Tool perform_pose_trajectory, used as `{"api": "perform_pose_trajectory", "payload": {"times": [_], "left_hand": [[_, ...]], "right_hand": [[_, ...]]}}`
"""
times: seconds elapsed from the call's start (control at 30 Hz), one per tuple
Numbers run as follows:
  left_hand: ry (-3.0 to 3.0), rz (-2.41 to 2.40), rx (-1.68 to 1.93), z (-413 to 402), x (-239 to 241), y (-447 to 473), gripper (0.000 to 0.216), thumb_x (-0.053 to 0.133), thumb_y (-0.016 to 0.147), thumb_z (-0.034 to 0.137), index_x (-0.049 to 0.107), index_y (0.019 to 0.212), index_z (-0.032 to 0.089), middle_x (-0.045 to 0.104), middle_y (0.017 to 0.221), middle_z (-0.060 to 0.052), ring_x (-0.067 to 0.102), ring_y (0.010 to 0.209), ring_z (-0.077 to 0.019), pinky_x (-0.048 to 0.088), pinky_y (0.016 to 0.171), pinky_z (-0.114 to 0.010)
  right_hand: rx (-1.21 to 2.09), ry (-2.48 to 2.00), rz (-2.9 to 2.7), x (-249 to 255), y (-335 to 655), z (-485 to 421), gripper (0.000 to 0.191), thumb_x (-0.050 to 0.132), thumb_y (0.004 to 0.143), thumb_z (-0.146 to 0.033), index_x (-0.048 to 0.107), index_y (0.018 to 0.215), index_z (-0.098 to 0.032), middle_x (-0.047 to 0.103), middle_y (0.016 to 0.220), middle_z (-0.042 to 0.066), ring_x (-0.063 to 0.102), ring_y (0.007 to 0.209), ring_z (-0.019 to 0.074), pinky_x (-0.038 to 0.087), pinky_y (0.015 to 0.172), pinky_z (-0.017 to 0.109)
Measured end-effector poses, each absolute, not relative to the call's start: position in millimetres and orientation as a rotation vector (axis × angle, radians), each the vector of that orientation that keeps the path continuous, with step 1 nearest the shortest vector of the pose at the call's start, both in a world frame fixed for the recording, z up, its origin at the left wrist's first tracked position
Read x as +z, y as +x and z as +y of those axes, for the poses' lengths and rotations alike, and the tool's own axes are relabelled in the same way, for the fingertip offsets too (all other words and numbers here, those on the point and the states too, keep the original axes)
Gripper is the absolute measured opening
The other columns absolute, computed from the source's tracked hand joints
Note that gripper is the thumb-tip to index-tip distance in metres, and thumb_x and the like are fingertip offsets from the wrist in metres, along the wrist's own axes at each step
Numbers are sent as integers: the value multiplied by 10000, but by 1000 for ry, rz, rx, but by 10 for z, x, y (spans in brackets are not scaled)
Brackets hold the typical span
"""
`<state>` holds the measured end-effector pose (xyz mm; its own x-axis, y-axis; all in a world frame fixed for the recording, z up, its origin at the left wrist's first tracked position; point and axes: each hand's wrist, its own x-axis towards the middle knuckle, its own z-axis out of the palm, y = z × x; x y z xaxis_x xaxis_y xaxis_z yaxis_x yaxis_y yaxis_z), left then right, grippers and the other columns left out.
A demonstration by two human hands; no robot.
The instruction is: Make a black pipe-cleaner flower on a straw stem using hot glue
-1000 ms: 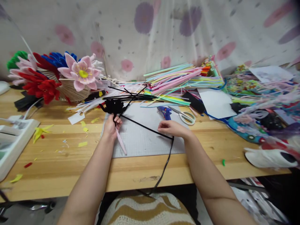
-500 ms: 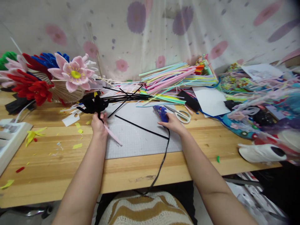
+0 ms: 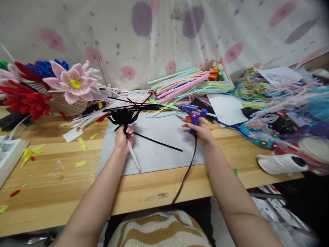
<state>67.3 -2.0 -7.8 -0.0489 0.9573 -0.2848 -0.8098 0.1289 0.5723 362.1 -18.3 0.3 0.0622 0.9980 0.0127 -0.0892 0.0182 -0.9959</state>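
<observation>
Black flower (image 3: 123, 117): fuzzy, curled petals fanning upward just above the left hand (image 3: 124, 140).
Left hand: fingers wrapped around the flower's dark base; a slim pink stick (image 3: 134, 156) slants down below the fist.
Glue gun (image 3: 196, 112): smooth blue plastic, red light glowing on its side, grasped by the right hand (image 3: 199, 131).
Cord (image 3: 189, 169): thin, black, trailing below the right hand.
Black stem (image 3: 158, 141): straight, between the hands, over the flat grey mat (image 3: 159, 161).
Pastel stems (image 3: 185, 84): long rods heaped beyond both hands.
</observation>
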Motion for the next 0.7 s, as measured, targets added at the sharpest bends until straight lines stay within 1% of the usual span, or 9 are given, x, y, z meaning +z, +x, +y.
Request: {"api": "perform_pose_trajectory", "payload": {"times": [0.07,0.13,0.2,0.23,0.3,0.4,0.5,0.6,0.7], "left_hand": [[247,705,1442,4,-77,714,160,406,833,214,427,685,155,330,489,80,383,390,-26,280,338,-112],[219,673,1430,28,-70,733,177,391,839,222,414,676,157,319,485,81,368,378,-22,248,320,-106],[185,644,1425,49,-67,731,194,368,848,227,406,671,157,315,481,81,357,371,-19,237,313,-99],[174,638,1427,57,-69,725,198,361,850,227,405,670,157,316,480,81,354,370,-19,241,312,-97],[168,645,1441,68,-78,714,199,363,849,224,400,666,159,320,481,79,355,372,-20,251,314,-97],[183,677,1461,63,-100,727,192,379,845,217,391,661,163,321,487,78,359,377,-22,256,317,-101],[221,691,1450,23,-112,780,161,402,839,222,411,689,163,333,505,77,381,392,-27,262,318,-106],[242,662,1387,-44,-110,822,126,430,830,236,435,730,161,370,537,69,412,416,-33,292,323,-107],[198,612,1301,-95,-107,814,124,410,844,227,443,752,152,398,563,62,397,400,-21,275,301,-92]], "right_hand": [[1488,-1024,-1025,45,3412,-276,323,634,670,-293,524,964,-218,597,1082,51,615,879,181,532,731,383],[1744,-969,-984,30,3195,-356,316,625,693,-279,504,978,-213,601,1072,70,615,901,201,543,704,417],[1876,-950,-965,-18,3027,-393,311,627,699,-271,499,977,-211,600,1080,78,608,926,207,547,693,422],[1891,-952,-960,-46,2971,-386,315,629,697,-273,500,979,-214,597,1090,77,600,946,207,548,695,415],[1813,-981,-965,-97,2916,-312,323,627,692,-294,500,981,-224,589,1112,65,574,999,200,544,712,387],[1470,-1076,-1020,-160,2926,-86,323,605,684,-325,492,972,-228,599,1096,42,543,1038,175,513,750,319],[1171,-1117,-1050,-227,2959,125,335,586,664,-315,479,970,-225,619,1054,29,547,1009,149,469,792,280],[1168,-1040,-1012,-304,2972,185,376,612,620,-275,471,965,-227,622,1028,16,573,936,133,458,795,278],[1248,-977,-948,-368,2993,136,411,642,582,-250,466,952,-229,621,986,-4,590,760,104,470,691,255]]}}
